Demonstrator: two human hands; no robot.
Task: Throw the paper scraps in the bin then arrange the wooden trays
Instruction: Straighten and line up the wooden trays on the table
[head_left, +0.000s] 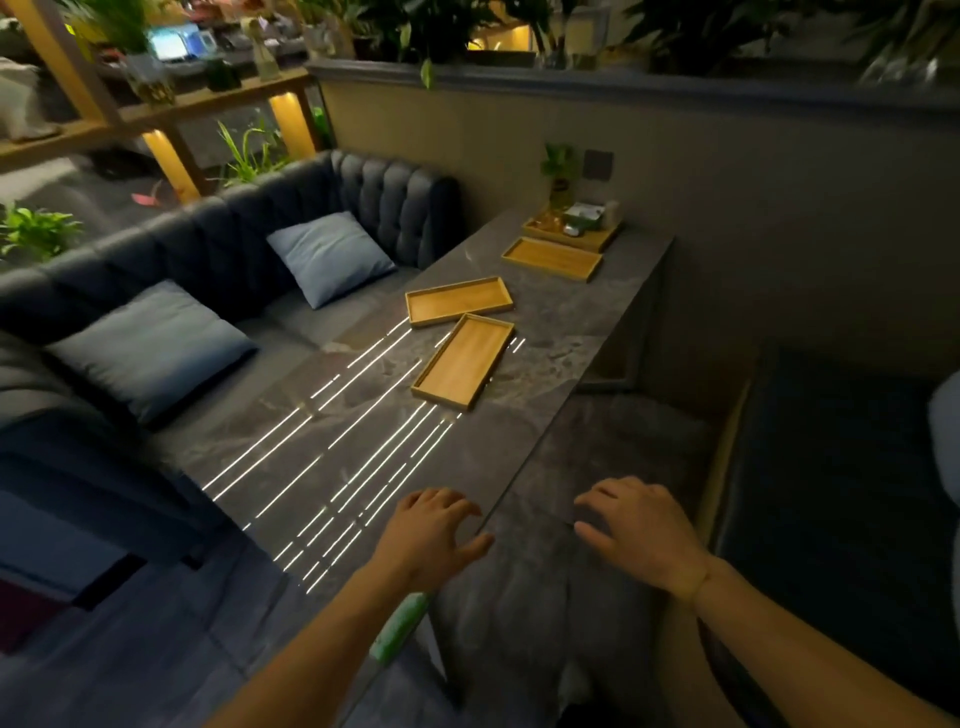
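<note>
- Left hand (434, 535): fingers spread, palm down at the near edge of the tabletop (291, 457); holds nothing.
- Right hand (636, 535): fingers spread, empty, beyond the tabletop's right edge.
- Nearest tray (464, 362): well ahead of both hands, lying slantwise.
- Second tray (458, 301): just beyond the first, corners nearly touching.
- Third tray (552, 259): farther off, beside a loaded tray (597, 240) at the far end.

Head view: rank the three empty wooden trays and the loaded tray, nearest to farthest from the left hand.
From the left hand:
1. Nearest empty tray, mid-table, angled lengthwise.
2. Middle empty tray, just beyond it, turned crosswise.
3. Far empty tray, toward the wall.
4. Loaded tray, at the table's far end.
</note>
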